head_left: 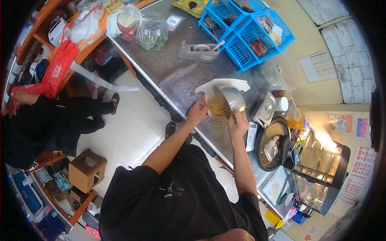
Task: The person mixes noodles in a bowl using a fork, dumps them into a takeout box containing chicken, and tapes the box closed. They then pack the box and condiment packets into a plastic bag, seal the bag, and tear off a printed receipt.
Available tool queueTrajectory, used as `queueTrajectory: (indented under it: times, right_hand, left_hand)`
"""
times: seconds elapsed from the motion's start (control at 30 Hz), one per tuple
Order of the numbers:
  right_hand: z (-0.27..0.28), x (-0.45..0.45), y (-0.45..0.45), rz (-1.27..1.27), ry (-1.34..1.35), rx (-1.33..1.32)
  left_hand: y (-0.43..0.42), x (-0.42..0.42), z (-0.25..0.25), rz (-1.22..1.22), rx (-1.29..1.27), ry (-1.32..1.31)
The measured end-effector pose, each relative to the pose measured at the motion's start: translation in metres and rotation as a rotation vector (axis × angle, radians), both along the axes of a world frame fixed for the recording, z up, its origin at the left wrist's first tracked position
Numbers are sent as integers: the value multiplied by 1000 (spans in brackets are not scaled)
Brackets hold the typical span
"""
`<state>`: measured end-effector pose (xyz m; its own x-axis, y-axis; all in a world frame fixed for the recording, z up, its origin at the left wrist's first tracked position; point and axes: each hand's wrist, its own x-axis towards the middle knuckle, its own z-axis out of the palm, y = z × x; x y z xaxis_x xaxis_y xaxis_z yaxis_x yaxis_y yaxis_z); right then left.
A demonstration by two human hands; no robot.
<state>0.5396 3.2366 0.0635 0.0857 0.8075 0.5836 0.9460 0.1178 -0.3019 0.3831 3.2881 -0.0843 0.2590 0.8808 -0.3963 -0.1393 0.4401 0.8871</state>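
Observation:
A metal bowl [234,97] is tilted on its side above the dark counter, with yellow noodle-like strands [217,105] at its mouth. My right hand [239,123] grips the bowl's near rim. My left hand [197,112] pinches the left edge of a white and red paper container [204,100], which lies under the strands. White paper flaps [240,84] spread out behind the bowl. The container's inside is mostly hidden by bowl and strands.
Beyond the bowl are a tape dispenser [198,52] and blue baskets [257,43]. To the right are a metal lidded box [266,109], a round dark pan [263,149] and a lit glass warmer [317,168]. A person in black [52,120] stands at the left.

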Motion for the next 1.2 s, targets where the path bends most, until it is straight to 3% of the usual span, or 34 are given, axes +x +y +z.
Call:
queueTrajectory:
  times: [0.47,1.2]
  right_hand:
    - [22,-7,-6,40,28,42]
    - [36,2,11,138,-227,-29]
  left_hand:
    - [2,-5,-2,-2,-86,-99]
    - [1,-14,-7,-20,-131,-140]
